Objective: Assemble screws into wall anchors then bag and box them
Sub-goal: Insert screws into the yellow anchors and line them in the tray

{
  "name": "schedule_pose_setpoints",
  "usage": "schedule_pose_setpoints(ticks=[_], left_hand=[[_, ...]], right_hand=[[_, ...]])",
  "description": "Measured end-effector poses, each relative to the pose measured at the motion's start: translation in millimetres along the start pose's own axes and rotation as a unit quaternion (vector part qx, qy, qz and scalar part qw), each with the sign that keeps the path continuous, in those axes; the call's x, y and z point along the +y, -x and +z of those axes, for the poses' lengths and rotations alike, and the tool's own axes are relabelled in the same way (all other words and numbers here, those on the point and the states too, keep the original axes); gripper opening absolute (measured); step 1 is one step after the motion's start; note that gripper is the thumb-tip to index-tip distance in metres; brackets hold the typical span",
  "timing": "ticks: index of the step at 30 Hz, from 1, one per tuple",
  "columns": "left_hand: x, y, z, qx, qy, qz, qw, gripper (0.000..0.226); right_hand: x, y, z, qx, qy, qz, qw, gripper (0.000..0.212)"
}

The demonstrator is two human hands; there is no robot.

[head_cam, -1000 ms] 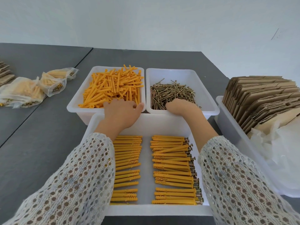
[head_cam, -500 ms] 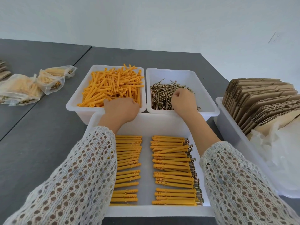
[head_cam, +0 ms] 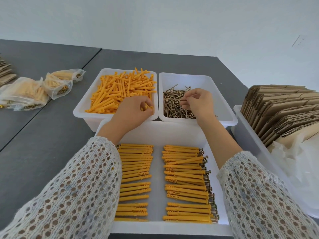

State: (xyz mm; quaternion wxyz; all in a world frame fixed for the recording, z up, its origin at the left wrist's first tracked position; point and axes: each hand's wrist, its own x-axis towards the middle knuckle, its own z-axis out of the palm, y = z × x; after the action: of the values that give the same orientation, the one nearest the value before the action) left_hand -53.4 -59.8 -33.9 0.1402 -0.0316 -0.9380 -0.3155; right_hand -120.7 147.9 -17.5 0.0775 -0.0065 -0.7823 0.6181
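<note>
Three white plastic bins are sitting together on the grey table (head_cam: 43, 135). Beyond the near tray (head_cam: 158, 135) of assembled yellow anchors (head_cam: 186, 180), lying crosswise with screw heads rightward, the left hand (head_cam: 133, 112) is clutching yellow plastic anchors (head_cam: 146, 107) over the anchor bin (head_cam: 82, 109); the right hand (head_cam: 198, 102) is pinching brass screws (head_cam: 174, 104) in the adjacent bin (head_cam: 222, 100).

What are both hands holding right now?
Left hand: curled round orange anchors over the anchor bin.
Right hand: pinching screws over the screw bin.
</note>
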Motion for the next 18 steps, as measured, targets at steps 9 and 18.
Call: schedule_pose_setpoints(ticks=[9,18], left_hand=[[13.2,-0.5,3.4,0.116,0.115,0.029,0.986,0.017],[17.2,3.2,6.0,0.111,0.06,0.081,0.989,0.004]], right_hand=[[-6.3,8.4,7.1,0.047,0.055,-0.09,0.993,0.023],[-13.2,18.2,12.5,0.093,0.052,-0.224,0.969,0.02]])
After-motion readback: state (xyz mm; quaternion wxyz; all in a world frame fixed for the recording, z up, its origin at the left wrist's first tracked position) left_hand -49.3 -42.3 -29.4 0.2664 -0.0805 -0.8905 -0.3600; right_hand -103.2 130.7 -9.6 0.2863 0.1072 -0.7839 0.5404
